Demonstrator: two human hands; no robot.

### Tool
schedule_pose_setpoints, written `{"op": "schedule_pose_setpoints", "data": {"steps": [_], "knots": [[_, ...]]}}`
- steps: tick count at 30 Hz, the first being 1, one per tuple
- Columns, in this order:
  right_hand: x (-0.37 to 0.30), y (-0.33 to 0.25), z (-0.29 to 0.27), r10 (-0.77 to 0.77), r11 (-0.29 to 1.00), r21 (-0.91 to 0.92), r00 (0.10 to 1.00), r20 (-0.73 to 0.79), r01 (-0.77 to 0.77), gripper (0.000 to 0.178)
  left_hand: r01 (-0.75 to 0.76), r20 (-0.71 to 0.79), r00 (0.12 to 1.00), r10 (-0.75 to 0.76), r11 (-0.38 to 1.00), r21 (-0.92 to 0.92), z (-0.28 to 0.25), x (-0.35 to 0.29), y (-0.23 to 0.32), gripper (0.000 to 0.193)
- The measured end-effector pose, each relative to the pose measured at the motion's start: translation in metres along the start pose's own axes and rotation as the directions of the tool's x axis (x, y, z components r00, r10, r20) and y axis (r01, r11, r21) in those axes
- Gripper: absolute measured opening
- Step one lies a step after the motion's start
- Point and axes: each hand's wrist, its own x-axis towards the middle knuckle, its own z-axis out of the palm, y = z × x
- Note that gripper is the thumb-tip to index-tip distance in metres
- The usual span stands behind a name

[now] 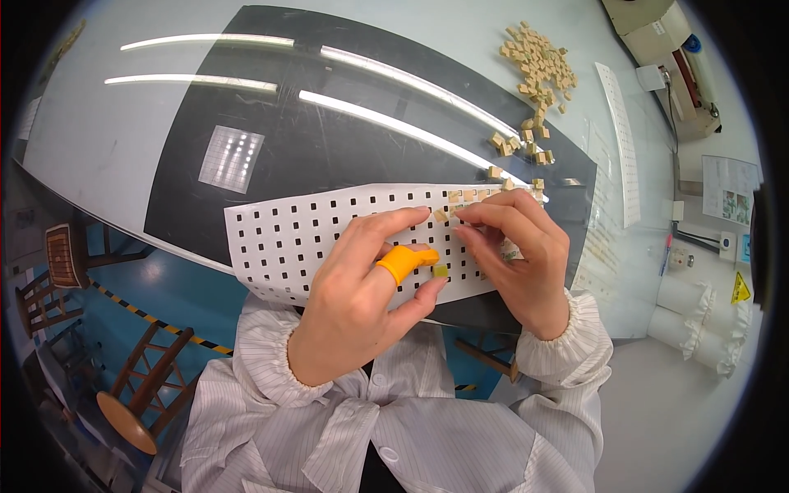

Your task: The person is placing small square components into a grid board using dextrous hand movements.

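Observation:
A white sheet (271, 238) with rows of square holes lies in front of me, under both hands. My left hand (353, 287) is over its middle, a yellow finger cot (400, 263) on one finger. Between that finger and the thumb sits a small yellow-green block (440, 270). A beige block (440, 216) is by the left index fingertip, close to the right fingertips. My right hand (526, 246) is curled over the sheet's right part, thumb and index drawn together; anything between them is too small to tell. Several blocks (469, 195) fill holes along the sheet's far right edge.
Beyond the sheet, loose blocks (503, 145) trail across the dark mat (370, 123) to a larger pile (538, 62). A silvery square sheet (231, 158) lies on the mat's left. Another perforated strip (618, 140) is at right, near a machine (657, 41). Wooden stools (136, 411) stand left.

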Motion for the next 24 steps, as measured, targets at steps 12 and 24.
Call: {"op": "schedule_pose_setpoints", "data": {"steps": [12,24], "knots": [[-0.008,-0.016,0.015,0.193,0.979,-0.037,0.974,-0.120,-0.198,0.015,-0.010,0.019,1.000,0.010,1.000,0.014,0.000,-0.002,-0.002,0.030],[-0.012,-0.032,0.037,0.323,0.925,-0.092,0.891,-0.318,-0.368,0.012,-0.047,0.033,0.998,0.045,0.998,0.043,0.003,0.000,-0.004,0.033]]}}
